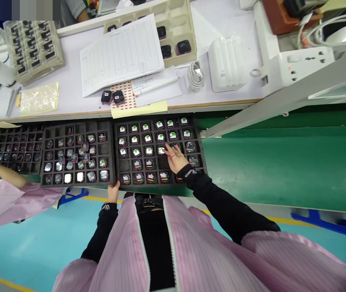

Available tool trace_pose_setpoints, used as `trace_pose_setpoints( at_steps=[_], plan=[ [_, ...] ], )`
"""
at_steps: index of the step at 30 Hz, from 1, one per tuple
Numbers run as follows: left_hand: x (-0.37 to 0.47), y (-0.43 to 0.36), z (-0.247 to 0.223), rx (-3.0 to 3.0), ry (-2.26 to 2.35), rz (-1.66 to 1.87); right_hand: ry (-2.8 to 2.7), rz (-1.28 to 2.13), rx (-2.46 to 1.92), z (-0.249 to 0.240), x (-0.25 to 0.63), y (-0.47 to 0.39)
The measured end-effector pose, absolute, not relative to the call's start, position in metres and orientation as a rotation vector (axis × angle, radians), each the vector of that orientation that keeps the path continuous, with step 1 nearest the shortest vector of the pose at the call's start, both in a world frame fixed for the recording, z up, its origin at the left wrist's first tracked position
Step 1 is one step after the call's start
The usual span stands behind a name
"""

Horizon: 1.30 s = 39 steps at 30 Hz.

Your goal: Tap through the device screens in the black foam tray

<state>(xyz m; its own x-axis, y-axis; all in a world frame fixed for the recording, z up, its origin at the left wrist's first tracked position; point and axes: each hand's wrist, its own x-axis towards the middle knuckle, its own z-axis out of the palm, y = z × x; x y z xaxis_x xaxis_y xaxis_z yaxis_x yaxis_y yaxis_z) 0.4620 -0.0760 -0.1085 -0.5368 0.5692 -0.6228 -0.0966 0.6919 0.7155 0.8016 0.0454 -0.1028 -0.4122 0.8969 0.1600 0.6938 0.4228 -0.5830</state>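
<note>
A black foam tray (126,164) lies before me, its compartments holding several small square watch-like devices with lit screens. Most screens in the far rows show white and green; nearer ones are dark with coloured marks. My right hand (176,159) is over the tray's right half, fingers stretched out and apart. Its fingertips are at a lit device (161,150), and the hand covers some compartments. At the tray's near left corner, my left hand (113,192) grips the edge, thumb up; its other fingers are partly hidden.
Left of it stands a second foam tray (107,142) with devices, some piled up. A third tray (35,146) is beside a co-worker's arm (7,172). On the white bench are paper sheets (121,56), two devices, a coiled cable (196,76) and a beige tray (193,40). A slanted metal post (252,109) stands right.
</note>
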Motion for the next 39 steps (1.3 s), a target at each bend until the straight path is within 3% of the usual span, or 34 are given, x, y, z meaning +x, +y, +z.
trace_pose_setpoints(
  at_steps=[39],
  plan=[
    [0.460, -0.085, -0.109, 0.421, 1.984, 0.833, -2.192, 0.644, -1.426, -0.114, 0.731, 0.035]
  ],
)
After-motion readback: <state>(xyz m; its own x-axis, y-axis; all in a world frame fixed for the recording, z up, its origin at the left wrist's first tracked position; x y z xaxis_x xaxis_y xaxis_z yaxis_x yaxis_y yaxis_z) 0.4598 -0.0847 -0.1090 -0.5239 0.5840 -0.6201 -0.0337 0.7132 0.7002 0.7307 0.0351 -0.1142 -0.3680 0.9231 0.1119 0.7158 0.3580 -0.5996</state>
